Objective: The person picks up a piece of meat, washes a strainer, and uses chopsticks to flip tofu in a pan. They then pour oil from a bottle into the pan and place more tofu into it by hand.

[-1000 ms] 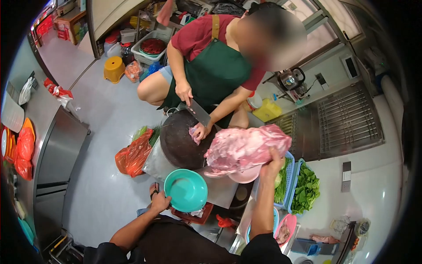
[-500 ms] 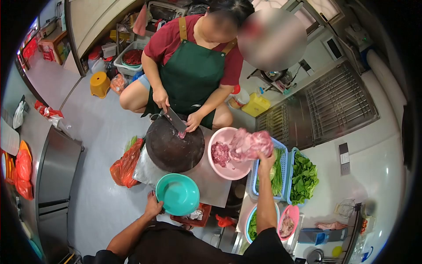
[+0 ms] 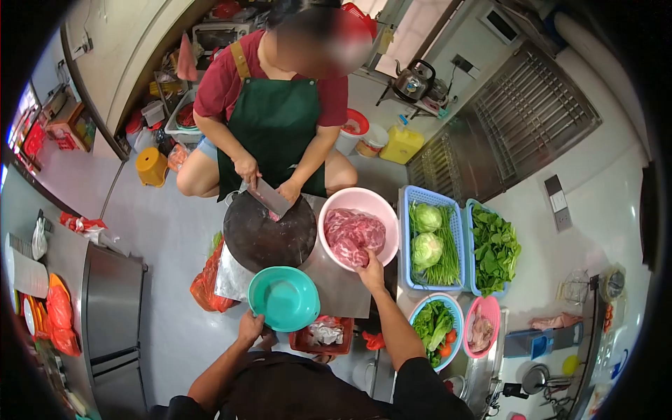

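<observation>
My left hand (image 3: 250, 327) grips the rim of a turquoise basin (image 3: 285, 297) at the near edge of the metal table. With my right hand (image 3: 371, 273) I hold the near edge of a large piece of raw meat (image 3: 355, 233), fingers partly hidden against it. The meat lies in a pink basin (image 3: 393, 224) at the table's right side. Across from me a person in a green apron (image 3: 280, 129) holds a cleaver (image 3: 270, 198) over a round dark chopping board (image 3: 269, 234), the other hand close to the blade and a small bit of meat.
On my right stand a blue basket (image 3: 463, 245) of cabbages and green stalks, a basket of leafy greens (image 3: 495, 245), a bowl of vegetables (image 3: 434, 325) and a pink basket of meat (image 3: 481, 332). A red bin (image 3: 308, 344) sits below the table edge. Steel cabinets (image 3: 115, 301) are at left.
My right hand has lowered the raw meat from above the pink basin's right side into it. My left hand still holds the turquoise basin. The view has shifted slightly.
</observation>
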`<state>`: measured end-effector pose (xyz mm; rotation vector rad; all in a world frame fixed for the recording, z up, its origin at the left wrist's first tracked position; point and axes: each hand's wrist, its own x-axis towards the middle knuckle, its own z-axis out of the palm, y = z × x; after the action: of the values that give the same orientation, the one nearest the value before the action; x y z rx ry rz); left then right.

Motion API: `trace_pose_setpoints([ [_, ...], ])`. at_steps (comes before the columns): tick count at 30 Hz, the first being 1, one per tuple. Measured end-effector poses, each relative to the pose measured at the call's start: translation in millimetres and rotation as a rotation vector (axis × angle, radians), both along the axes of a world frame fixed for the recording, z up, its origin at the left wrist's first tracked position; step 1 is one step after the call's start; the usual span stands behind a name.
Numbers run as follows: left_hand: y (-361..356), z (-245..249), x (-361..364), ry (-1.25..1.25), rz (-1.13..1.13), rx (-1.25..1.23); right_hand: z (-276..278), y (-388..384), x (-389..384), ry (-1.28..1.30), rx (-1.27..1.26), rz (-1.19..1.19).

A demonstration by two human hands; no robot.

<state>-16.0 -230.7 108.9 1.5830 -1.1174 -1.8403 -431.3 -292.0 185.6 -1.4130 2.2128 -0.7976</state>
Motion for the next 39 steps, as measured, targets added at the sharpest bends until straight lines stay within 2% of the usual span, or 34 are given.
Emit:
trace_pose_setpoints([
  [2,2,-2,-2,0.031,0.016,-0.023,6,12,-1,0.059,0.012,0.059],
  [4,4,-20,-4,0.023,-0.012,-0.05,25,33,5,-0.008,-0.017,-0.014],
  [5,0,8,-9,0.035,-0.061,0.005,30,44,7,-0.039,-0.031,-0.055],
  [8,5,-9,-24,-0.023,-0.11,-0.091,0,94,5,-0.157,-0.268,-0.153],
  [9,2,8,-33,0.036,-0.132,-0.113,3,113,15,-0.288,-0.24,-0.254],
  [12,-8,25,-56,-0.062,-0.222,-0.115,7,166,41,-0.503,-0.254,-0.46],
  [13,-7,-2,-61,0.092,-0.161,0.052,10,181,51,-0.504,-0.264,-0.504],
  [16,-14,-12,-75,0.158,-0.13,0.076,-3,228,61,-0.739,-0.195,-0.56],
  [18,-19,-7,-78,0.137,-0.145,0.113,14,243,71,-0.667,-0.102,-0.537],
  [21,-19,13,-82,0.1,-0.209,0.077,21,265,74,-0.708,-0.132,-0.516],
  [23,-16,9,-85,0.093,-0.207,0.094,18,278,71,-0.722,-0.188,-0.461],
  [26,3,5,-87,0.063,-0.173,0.131,27,298,63,-0.709,-0.13,-0.341],
  [28,15,16,-95,0.028,-0.134,0.155,45,308,59,-0.818,-0.138,-0.251],
  [30,29,8,-93,-0.04,-0.124,0.144,47,334,50,-0.839,-0.229,-0.177],
  [31,21,-49,-72,0.085,-0.138,0.285,41,350,45,-0.886,-0.268,-0.139],
  [32,44,-22,-78,0.087,-0.152,0.175,32,366,38,-0.929,-0.314,-0.109],
  [33,73,25,-101,-0.094,-0.131,0.122,43,382,31,-0.939,-0.296,-0.114],
  [34,76,5,-90,-0.044,-0.282,0.172,56,400,20,-0.955,-0.275,-0.115],
  [35,110,28,-107,-0.187,-0.234,0.11,54,424,7,-0.961,-0.262,-0.131],
  [37,139,-31,-92,-0.101,-0.311,0.166,54,465,-12,-0.985,-0.229,-0.116],
  [38,145,-48,-90,-0.055,-0.335,0.187,61,489,-19,-0.911,-0.221,-0.156],
  [39,167,-33,-110,-0.126,-0.377,0.204,72,517,-28,-0.829,-0.217,-0.188],
])
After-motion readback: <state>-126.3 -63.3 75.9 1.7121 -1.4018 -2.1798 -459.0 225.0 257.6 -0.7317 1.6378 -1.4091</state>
